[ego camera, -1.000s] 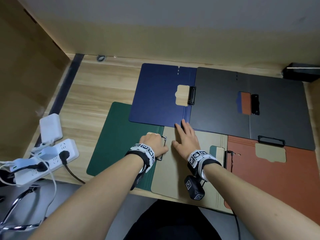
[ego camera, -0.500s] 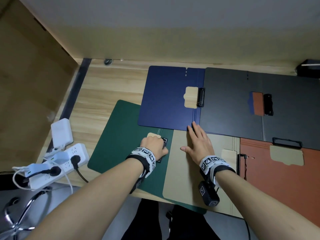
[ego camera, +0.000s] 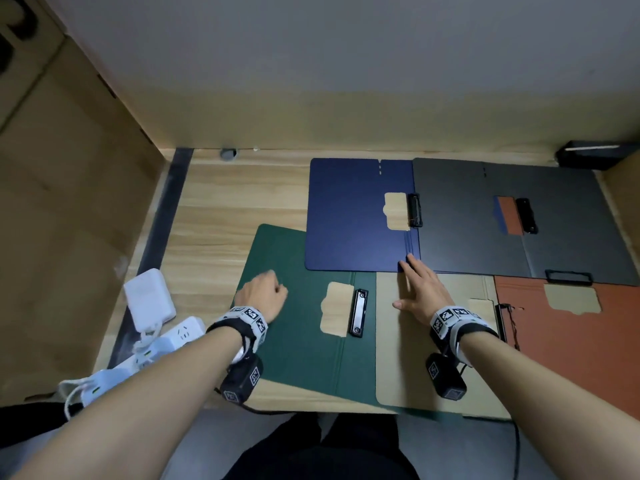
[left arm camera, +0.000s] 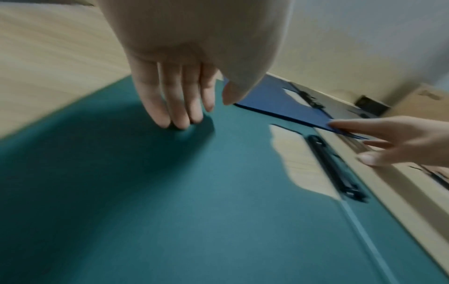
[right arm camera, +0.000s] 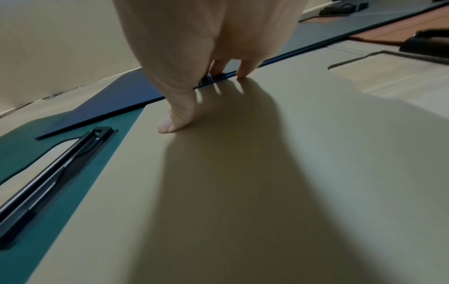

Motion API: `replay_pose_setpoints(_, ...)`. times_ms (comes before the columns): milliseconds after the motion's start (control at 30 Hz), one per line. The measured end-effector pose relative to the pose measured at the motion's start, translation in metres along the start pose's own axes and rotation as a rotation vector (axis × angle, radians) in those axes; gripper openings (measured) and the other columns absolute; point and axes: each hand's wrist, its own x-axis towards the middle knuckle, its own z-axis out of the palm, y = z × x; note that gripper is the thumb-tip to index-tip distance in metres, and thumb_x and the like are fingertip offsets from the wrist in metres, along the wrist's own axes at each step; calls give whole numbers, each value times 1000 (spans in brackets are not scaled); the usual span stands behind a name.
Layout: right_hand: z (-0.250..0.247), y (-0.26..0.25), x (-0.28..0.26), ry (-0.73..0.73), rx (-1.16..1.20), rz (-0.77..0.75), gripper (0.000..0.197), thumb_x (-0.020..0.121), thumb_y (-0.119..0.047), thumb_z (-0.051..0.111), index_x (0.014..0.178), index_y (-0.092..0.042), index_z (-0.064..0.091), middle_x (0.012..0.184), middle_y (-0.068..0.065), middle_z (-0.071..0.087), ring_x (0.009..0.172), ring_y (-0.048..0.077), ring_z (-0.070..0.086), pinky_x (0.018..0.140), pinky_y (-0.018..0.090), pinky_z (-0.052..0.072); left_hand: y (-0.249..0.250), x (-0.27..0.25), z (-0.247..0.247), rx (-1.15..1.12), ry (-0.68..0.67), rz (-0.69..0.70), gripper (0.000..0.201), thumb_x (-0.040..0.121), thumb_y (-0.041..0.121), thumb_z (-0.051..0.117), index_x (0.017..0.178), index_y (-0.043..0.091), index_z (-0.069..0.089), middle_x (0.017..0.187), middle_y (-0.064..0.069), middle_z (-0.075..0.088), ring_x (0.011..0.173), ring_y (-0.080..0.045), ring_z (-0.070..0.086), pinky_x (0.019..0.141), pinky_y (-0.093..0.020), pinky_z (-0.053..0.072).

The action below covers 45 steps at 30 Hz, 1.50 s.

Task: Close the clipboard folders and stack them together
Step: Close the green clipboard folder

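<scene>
While a white charger [ego camera: 148, 299] and a power strip [ego camera: 162, 341] are lying at the table's [ego camera: 221, 209] left edge, the left hand [ego camera: 261, 299] is hovering over the green folder [ego camera: 298, 341], its grip released: the fingers [left arm camera: 170, 107] are hanging down loosely together, tips at or just above the cover and holding nothing. That folder is lying open and flat, its black clip [ego camera: 358, 313] beside a cutout, with its far corner tucked under the blue folder [ego camera: 349, 216], which is lying open farther back. Right of the clip, the beige folder [ego camera: 408, 368] is overlapping the green one. The right hand [ego camera: 420, 294] is lying flat on the beige cover, grip released, thumb spread and straight fingertips [right arm camera: 244, 74] touching the blue folder's near edge. Farther right, the black folder [ego camera: 568, 216] is lying open at the back, partly covering the blue one, and the brown folder [ego camera: 571, 341] is lying open in front of it, beside the beige.
</scene>
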Motion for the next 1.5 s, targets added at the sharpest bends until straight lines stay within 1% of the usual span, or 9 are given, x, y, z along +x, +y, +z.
replay_pose_setpoints(100,0,-11,2,-22,-7,67,106,76,-35,80,157,-21,13,166,-1,3,153,20,6,124,37,12,-47,8,-7,-29,-7,-179,47,91,40,51,125,8,45,127,-14,54,110,-35,58,85,-41,47)
replay_pose_setpoints(233,13,-38,-9,-12,-25,137,108,75,-42,80,156,-19,13,166,5,-1,153,24,3,124,38,14,-72,13,-10,-96,-52,-319,75,84,49,63,135,2,37,137,-18,47,124,-36,50,98,-43,44)
replay_pose_setpoints(400,39,-62,-26,-44,-22,113,100,83,-40,72,156,-13,9,166,9,-7,153,25,-5,123,34,6,-63,18,-14,-243,-140,-347,59,71,47,69,109,3,60,118,-15,59,105,-35,61,89,-42,54)
replay_pose_setpoints(567,38,-62,-23,-77,-44,117,96,87,-40,68,156,-13,7,166,10,-9,153,26,-7,124,35,6,-65,20,-20,-464,-201,-427,40,69,41,72,83,6,59,97,-12,66,90,-33,65,81,-37,56)
replay_pose_setpoints(733,38,-66,-17,-35,-58,120,83,95,-37,55,156,-10,5,166,11,-4,153,26,-4,123,34,3,-80,14,-15,-712,-249,-362,55,62,40,81,104,6,68,101,-12,74,89,-31,72,88,-46,58)
replay_pose_setpoints(867,32,-74,-3,2,33,163,79,96,-36,51,156,-11,7,166,10,4,153,25,1,125,38,7,-74,-17,-34,-660,-204,-311,37,78,33,80,103,8,69,100,-7,74,92,-28,71,90,-41,57)
replay_pose_setpoints(1067,24,-72,7,-32,14,148,78,96,-37,51,156,-13,10,166,7,3,153,24,2,123,38,8,-109,-32,-47,-574,-155,-324,75,54,60,78,112,15,66,110,-4,73,97,-28,70,90,-42,57)
replay_pose_setpoints(1233,22,-73,6,-54,-30,138,78,95,-36,51,156,-9,10,166,11,2,153,25,1,123,36,7,-111,-59,-90,-408,-64,-309,45,79,47,75,105,11,66,105,-7,70,98,-31,66,86,-37,54)
replay_pose_setpoints(1500,20,-85,8,-69,4,144,77,90,-38,55,151,-5,21,162,18,11,151,31,10,124,39,15,-102,-82,-114,-300,-16,-244,35,81,43,75,95,12,65,97,-7,69,90,-28,64,71,-30,47)
